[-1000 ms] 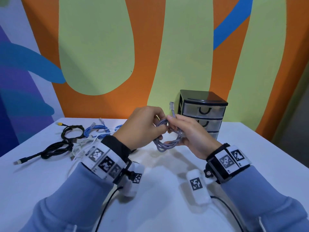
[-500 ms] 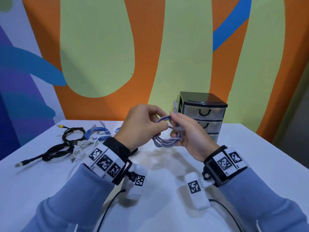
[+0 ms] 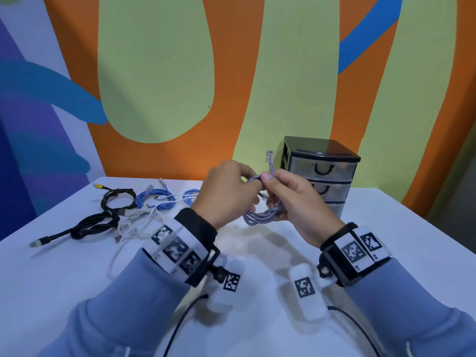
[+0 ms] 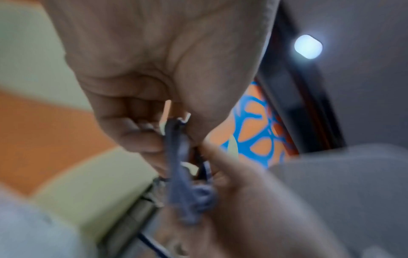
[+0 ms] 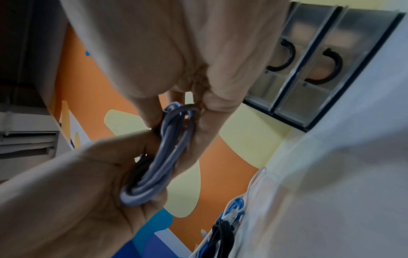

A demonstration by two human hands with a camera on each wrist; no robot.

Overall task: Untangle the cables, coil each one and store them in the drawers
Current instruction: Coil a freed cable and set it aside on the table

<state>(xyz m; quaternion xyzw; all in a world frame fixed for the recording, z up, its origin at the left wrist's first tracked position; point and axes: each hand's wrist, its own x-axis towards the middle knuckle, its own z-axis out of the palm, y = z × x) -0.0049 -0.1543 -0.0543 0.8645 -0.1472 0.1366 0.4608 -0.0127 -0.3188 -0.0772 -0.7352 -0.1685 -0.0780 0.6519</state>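
fingers [image 3: 266, 175] of the right hand [image 3: 296, 202] pinched the loose tail of the grey cable [image 3: 262, 216] just below its clear plug [image 3: 270, 157], which stood up above them, while the lower fingers of that hand curled round the far side of the coil. fingers of the left hand [image 3: 226, 191] were curled over the near top of the same coil, their tips meeting the right thumb, so both hands gripped the one cable. it hung as a bundle of several loops between and just under the fingers, lifted off the desk [image 3: 386, 228]; the right wrist view showed the loops [image 5: 159, 153] lying flat together across the left palm. held this way, the left hand seemed to keep the loops from springing apart while the right guided the free end, probably to wrap or tuck it. the drawer unit [image 3: 322, 173] stood just behind the right fingers, all its drawers closed, likely placed near for a short reach. well away to the left of the fingers lay the black cable [image 3: 103, 220], white cable [image 3: 136, 222] and blue cable [image 3: 159, 199], overlapping and not yet sorted.
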